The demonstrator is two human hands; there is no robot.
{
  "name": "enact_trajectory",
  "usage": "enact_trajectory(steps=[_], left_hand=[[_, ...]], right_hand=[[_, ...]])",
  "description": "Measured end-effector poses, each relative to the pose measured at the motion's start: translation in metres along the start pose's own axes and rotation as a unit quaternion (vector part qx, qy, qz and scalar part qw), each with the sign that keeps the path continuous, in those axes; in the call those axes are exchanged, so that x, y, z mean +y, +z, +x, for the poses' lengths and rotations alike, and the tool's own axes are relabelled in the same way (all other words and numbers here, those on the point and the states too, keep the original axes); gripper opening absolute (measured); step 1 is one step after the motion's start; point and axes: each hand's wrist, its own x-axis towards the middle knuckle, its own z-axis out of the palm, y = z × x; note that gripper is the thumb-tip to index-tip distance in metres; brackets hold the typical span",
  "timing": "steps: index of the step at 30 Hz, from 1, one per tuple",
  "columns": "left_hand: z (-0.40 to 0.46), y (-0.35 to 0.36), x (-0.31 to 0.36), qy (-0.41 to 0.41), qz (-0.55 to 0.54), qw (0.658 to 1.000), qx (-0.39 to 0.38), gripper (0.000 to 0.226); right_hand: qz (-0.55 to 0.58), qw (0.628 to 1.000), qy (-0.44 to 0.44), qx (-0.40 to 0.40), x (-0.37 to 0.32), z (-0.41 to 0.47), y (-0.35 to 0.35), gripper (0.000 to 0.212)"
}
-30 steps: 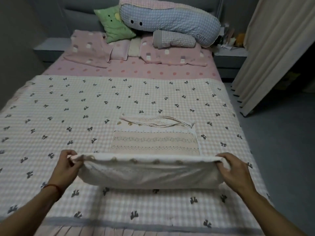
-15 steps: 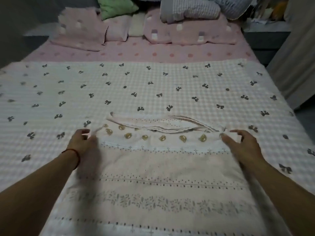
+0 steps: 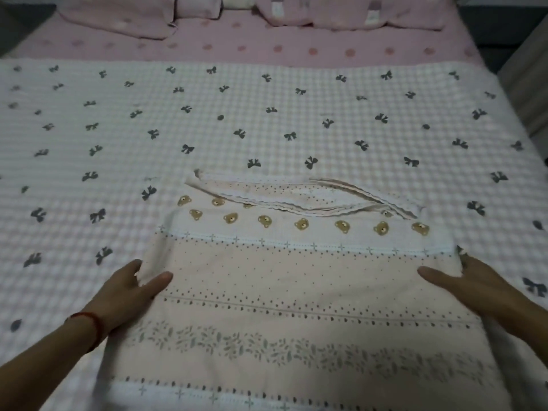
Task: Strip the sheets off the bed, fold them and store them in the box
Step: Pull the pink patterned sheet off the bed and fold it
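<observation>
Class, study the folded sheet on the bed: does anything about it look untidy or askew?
Yes. At the far edge of the folded sheet, the trimmed layers gape open and lie crooked instead of stacking flush. The left hand and right hand grip its side edges. Nothing looks torn or spilled.

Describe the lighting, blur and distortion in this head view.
Head view: dim, flat indoor light with a pink-grey cast; soft overall, and the bows on the checked blanket smear toward the edges. Wide-angle bending bows the blanket's far edge. Faint shadow beside the left hand and right hand on the folded sheet.
</observation>
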Motion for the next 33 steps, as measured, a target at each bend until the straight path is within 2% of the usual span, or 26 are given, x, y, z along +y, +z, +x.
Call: enact_trajectory(steps=[1, 2, 3, 4, 5, 6, 8, 10, 12, 14, 16, 18, 20, 21, 25, 28, 31, 33], left_hand=[[0.003, 0.003, 0.006, 0.018, 0.046, 0.998, 0.047, 0.074], [0.006, 0.01, 0.016, 0.059, 0.093, 0.988, 0.109, 0.072], [0.009, 0.018, 0.029, 0.135, 0.146, 0.964, 0.179, 0.066], [0.015, 0.026, 0.045, 0.227, 0.208, 0.925, 0.224, 0.057], [0.019, 0.034, 0.063, 0.298, 0.259, 0.887, 0.238, 0.05], [0.033, 0.044, 0.082, 0.343, 0.289, 0.866, 0.22, 0.048], [0.057, 0.057, 0.114, 0.327, 0.306, 0.881, 0.156, 0.052], [0.086, 0.072, 0.133, 0.288, 0.302, 0.901, 0.122, 0.056], [0.113, 0.082, 0.142, 0.269, 0.333, 0.894, 0.133, 0.06], [0.136, 0.083, 0.151, 0.228, 0.314, 0.91, 0.144, 0.069], [0.151, 0.083, 0.153, 0.183, 0.302, 0.925, 0.141, 0.07], [0.159, 0.092, 0.148, 0.169, 0.327, 0.918, 0.145, 0.066], [0.166, 0.101, 0.142, 0.176, 0.33, 0.913, 0.166, 0.064], [0.166, 0.105, 0.14, 0.18, 0.324, 0.912, 0.175, 0.063], [0.174, 0.106, 0.139, 0.181, 0.323, 0.916, 0.155, 0.065], [0.175, 0.102, 0.142, 0.169, 0.328, 0.92, 0.131, 0.066], [0.176, 0.093, 0.15, 0.15, 0.323, 0.931, 0.077, 0.068], [0.187, 0.074, 0.154, 0.149, 0.34, 0.928, 0.03, 0.071]], right_hand=[[-0.07, 0.996, -0.009, 0.06, -0.003, 0.001, 0.006, 0.098], [-0.118, 0.981, -0.049, 0.143, -0.009, 0.002, 0.012, 0.089], [-0.141, 0.956, -0.122, 0.226, -0.02, 0.001, 0.021, 0.075], [-0.154, 0.925, -0.209, 0.276, -0.037, 0.001, 0.031, 0.058], [-0.172, 0.903, -0.282, 0.275, -0.055, 0.003, 0.042, 0.043], [-0.199, 0.892, -0.328, 0.239, -0.072, 0.011, 0.053, 0.034], [-0.263, 0.885, -0.36, 0.133, -0.093, 0.036, 0.076, 0.039], [-0.299, 0.896, -0.315, 0.086, -0.103, 0.071, 0.088, 0.044], [-0.29, 0.918, -0.252, 0.101, -0.112, 0.097, 0.086, 0.055], [-0.252, 0.933, -0.207, 0.154, -0.117, 0.113, 0.072, 0.06], [-0.275, 0.91, -0.237, 0.198, -0.107, 0.118, 0.061, 0.058], [-0.338, 0.892, -0.259, 0.154, -0.087, 0.124, 0.058, 0.061], [-0.346, 0.912, -0.207, 0.075, -0.073, 0.14, 0.063, 0.072], [-0.341, 0.919, -0.186, 0.065, -0.07, 0.147, 0.065, 0.076], [-0.337, 0.921, -0.182, 0.075, -0.077, 0.157, 0.072, 0.078], [-0.332, 0.927, -0.169, 0.045, -0.081, 0.159, 0.068, 0.081], [-0.34, 0.925, -0.162, 0.046, -0.087, 0.158, 0.059, 0.085], [-0.362, 0.91, -0.185, 0.08, -0.099, 0.158, 0.045, 0.092]])
